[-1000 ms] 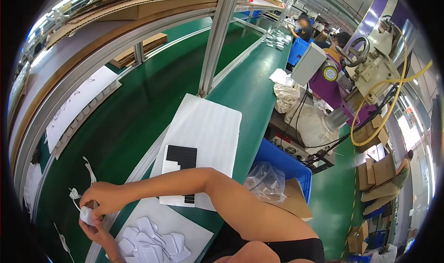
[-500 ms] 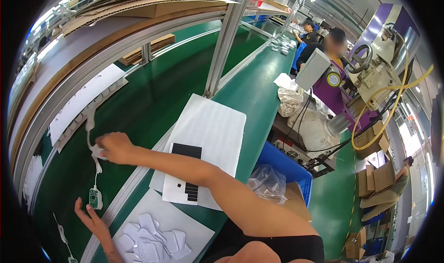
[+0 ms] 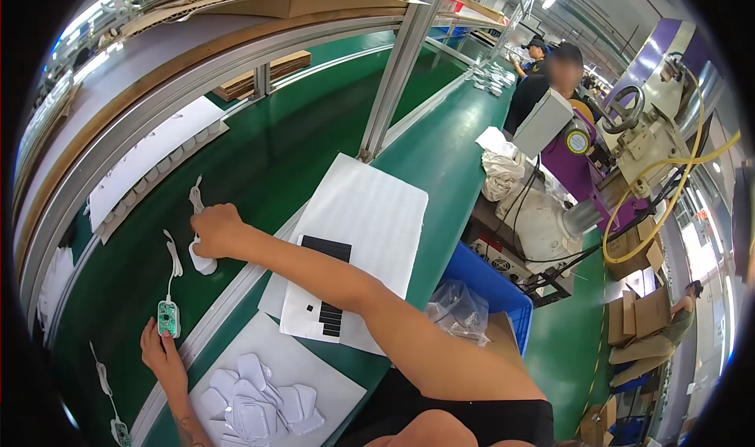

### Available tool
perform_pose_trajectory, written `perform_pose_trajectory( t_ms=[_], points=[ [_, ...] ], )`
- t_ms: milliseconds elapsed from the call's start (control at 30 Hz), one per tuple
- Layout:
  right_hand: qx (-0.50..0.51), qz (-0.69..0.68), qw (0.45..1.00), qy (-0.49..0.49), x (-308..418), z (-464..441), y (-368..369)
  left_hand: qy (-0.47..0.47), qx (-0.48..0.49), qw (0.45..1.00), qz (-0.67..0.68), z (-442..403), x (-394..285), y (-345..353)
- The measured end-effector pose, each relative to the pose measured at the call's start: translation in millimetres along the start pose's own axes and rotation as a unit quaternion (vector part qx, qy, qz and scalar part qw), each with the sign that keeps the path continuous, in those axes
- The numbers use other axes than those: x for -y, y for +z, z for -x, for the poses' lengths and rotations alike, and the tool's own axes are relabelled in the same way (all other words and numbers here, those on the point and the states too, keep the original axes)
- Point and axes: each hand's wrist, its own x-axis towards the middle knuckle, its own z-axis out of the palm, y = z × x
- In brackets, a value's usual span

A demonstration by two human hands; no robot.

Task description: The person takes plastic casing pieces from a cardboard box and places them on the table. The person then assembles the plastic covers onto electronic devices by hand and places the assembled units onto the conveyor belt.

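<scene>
At the far left, my right hand is closed around a white corded device on the green belt. The device's rounded end shows below the fingers, and its bundled cord shows above them. My left hand is lower down with its fingers stretched out. One fingertip touches the lower end of an open white case with a green circuit board. From its top runs a bundled white cord. Another corded circuit board lies at the lower left.
Loose white covers are piled on a white sheet. A white foam sheet bears black rectangular pieces. A metal post rises by the belt. A blue bin and a purple press stand right. Co-workers sit farther back.
My right hand has moved right and slightly up in view with the white corded device. My left hand's fingers now touch the open case, which shows slightly higher and to the right.
</scene>
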Motion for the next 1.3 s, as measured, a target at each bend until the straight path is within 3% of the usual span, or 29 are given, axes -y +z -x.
perform_pose_trajectory(
  t_ms=[233, 333, 433, 567, 667, 700, 767, 867, 1000, 1100, 1200, 1300],
  points=[
    [-0.216, 0.092, 0.965, -0.117, 20, 8, 2, -0.040, -0.013, 0.991, 0.127, 3, -1, 3],
    [-0.238, 0.069, 0.957, -0.149, 33, 14, -3, -0.070, -0.042, 0.977, 0.195, 3, 9, 5],
    [-0.205, -0.092, 0.959, -0.174, 50, 24, 1, -0.121, -0.065, 0.943, 0.302, 0, 36, 9],
    [0.063, -0.194, 0.961, -0.189, 78, 46, -14, -0.229, -0.128, 0.832, 0.488, -5, 11, -1],
    [0.220, -0.179, 0.938, -0.197, 94, 59, -16, -0.244, -0.143, 0.747, 0.601, -4, 14, 3],
    [0.165, -0.232, 0.937, -0.202, 97, 63, -1, -0.253, -0.141, 0.720, 0.631, -4, 8, 3],
    [0.050, -0.328, 0.920, -0.208, 95, 65, 32, -0.185, -0.084, 0.731, 0.652, -4, -14, 1],
    [0.078, -0.351, 0.916, -0.177, 94, 59, 28, -0.137, -0.028, 0.744, 0.653, -3, -31, -7],
    [0.049, -0.409, 0.895, -0.173, 95, 60, 33, -0.151, 0.003, 0.729, 0.668, 3, -30, 0],
    [0.052, -0.437, 0.882, -0.166, 94, 58, 33, -0.136, 0.087, 0.743, 0.649, 6, -19, 3],
    [0.060, -0.452, 0.875, -0.163, 92, 55, 32, -0.124, 0.062, 0.787, 0.602, 9, -25, 9],
    [0.062, -0.468, 0.866, -0.167, 90, 53, 36, -0.125, 0.044, 0.792, 0.596, 9, -38, 5]
  ],
)
